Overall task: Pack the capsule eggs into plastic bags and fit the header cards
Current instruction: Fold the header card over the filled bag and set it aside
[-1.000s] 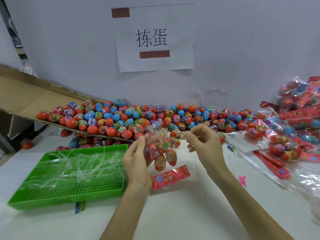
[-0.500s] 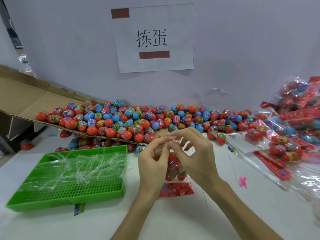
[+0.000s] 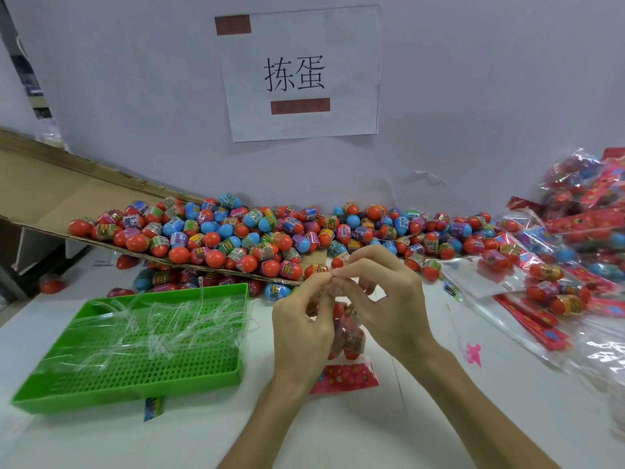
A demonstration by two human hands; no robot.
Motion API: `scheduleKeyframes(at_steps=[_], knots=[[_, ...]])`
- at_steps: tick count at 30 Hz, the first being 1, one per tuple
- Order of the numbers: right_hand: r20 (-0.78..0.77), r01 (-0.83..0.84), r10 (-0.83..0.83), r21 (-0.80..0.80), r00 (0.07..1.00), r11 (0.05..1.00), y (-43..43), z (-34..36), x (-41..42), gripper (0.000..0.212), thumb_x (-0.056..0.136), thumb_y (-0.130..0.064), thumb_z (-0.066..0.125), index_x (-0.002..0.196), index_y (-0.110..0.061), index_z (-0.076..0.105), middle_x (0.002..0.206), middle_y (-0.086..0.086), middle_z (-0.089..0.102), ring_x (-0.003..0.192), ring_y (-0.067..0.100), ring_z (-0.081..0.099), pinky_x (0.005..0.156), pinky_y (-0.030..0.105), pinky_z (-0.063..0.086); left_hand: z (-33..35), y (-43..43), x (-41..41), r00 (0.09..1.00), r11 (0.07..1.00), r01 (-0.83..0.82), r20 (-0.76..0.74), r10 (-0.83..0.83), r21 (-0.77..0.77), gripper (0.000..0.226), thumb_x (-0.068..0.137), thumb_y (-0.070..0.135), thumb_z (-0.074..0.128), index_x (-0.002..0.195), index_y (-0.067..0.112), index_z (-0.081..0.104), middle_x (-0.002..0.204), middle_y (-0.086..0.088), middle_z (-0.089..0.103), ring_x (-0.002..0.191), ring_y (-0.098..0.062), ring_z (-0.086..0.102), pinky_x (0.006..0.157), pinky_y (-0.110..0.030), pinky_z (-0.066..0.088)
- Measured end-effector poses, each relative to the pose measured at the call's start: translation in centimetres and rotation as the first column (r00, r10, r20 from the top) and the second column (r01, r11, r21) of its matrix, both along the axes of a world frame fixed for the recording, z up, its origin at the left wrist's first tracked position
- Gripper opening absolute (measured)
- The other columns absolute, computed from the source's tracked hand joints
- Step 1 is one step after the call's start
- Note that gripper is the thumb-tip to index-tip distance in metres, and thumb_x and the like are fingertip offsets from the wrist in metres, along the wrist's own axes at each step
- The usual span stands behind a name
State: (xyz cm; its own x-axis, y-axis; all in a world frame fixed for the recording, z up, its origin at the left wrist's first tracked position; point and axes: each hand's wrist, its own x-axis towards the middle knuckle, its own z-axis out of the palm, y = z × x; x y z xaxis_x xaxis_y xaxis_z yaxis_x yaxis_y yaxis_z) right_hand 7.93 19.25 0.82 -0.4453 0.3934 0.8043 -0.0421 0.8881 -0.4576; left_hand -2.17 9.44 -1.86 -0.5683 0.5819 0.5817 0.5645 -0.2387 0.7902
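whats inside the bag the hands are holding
Capsule eggs with red ends sit in the clear bag. The left hand and right hand cover the rest, so no full count.

The right hand [image 3: 382,299] has closed in on the left hand [image 3: 301,319] — both now pinch the mouth of the bag [image 3: 351,338].

Two hands [image 3: 301,330] [image 3: 389,309], one tray [image 3: 135,389], one sign [image 3: 338,45]
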Motion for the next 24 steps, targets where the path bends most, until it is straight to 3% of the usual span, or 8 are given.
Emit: scheduleKeyframes(at_steps=[5, 12, 15, 20, 24], knots=[[0.023, -0.03, 0.03, 0.002, 0.999, 1.0, 0.0, 0.3, 0.0, 0.009, 0.089, -0.004, 0.074, 0.091, -0.013, 0.074, 0.093, -0.008, 0.066, 0.077, 0.009, 0.06, 0.06, 0.019, 0.049, -0.2, 0.1, -0.1, 0.999, 0.999, -0.027, -0.028, 0.027, -0.026, 0.024, 0.101, 0.005, 0.064, 0.11, 0.022, 0.078, 0.09, 0.017, 0.075, 0.077, -0.006, 0.069, 0.068, -0.02, 0.05], [0.111, -0.012, 0.017, -0.05, 0.994, 0.999, 0.2, 0.2, 0.0, 0.007, 0.093, -0.009, 0.064, 0.092, -0.016, 0.063, 0.091, -0.011, 0.057, 0.078, 0.011, 0.058, 0.063, 0.018, 0.048, 0.1, 0.1, 0.2, 0.999, 0.999, -0.013, -0.05, 0.012, -0.031, 0.029, 0.097, 0.006, 0.06, 0.11, 0.026, 0.077, 0.09, 0.019, 0.075, 0.072, 0.003, 0.065, 0.066, -0.01, 0.044], [0.085, 0.017, -0.01, -0.084, 0.996, 0.996, 0.3, 0.5, 0.0, 0.004, 0.094, -0.012, 0.06, 0.091, -0.015, 0.061, 0.089, -0.009, 0.057, 0.08, 0.012, 0.055, 0.068, 0.017, 0.045, 0.3, 0.0, 0.4, 0.999, 1.0, 0.008, -0.031, -0.009, -0.011, 0.025, 0.1, 0.012, 0.06, 0.111, 0.029, 0.075, 0.094, 0.021, 0.076, 0.083, -0.001, 0.072, 0.069, -0.014, 0.052], [-0.031, 0.119, -0.132, -0.263, 0.991, 0.957, 1.6, 1.4, 0.9, 0.02, 0.097, -0.004, 0.063, 0.09, -0.022, 0.058, 0.088, -0.007, 0.06, 0.082, 0.006, 0.056, 0.072, 0.014, 0.045, 0.6, -0.3, 0.1, 0.996, 1.0, 0.013, 0.094, -0.014, 0.018, 0.023, 0.103, 0.014, 0.062, 0.106, 0.033, 0.075, 0.093, 0.017, 0.078, 0.083, -0.009, 0.075, 0.07, -0.03, 0.061], [-0.066, 0.161, -0.219, -0.483, 0.973, 0.861, 2.7, 1.6, 1.5, 0.016, 0.101, -0.014, 0.061, 0.092, -0.027, 0.059, 0.088, -0.009, 0.062, 0.079, 0.003, 0.059, 0.072, 0.022, 0.052, 0.5, -0.1, -0.3, 0.975, 1.0, -0.02, 0.221, 0.018, 0.008, 0.022, 0.101, 0.004, 0.062, 0.103, 0.021, 0.075, 0.09, 0.009, 0.079, 0.086, -0.012, 0.076, 0.08, -0.039, 0.063]])
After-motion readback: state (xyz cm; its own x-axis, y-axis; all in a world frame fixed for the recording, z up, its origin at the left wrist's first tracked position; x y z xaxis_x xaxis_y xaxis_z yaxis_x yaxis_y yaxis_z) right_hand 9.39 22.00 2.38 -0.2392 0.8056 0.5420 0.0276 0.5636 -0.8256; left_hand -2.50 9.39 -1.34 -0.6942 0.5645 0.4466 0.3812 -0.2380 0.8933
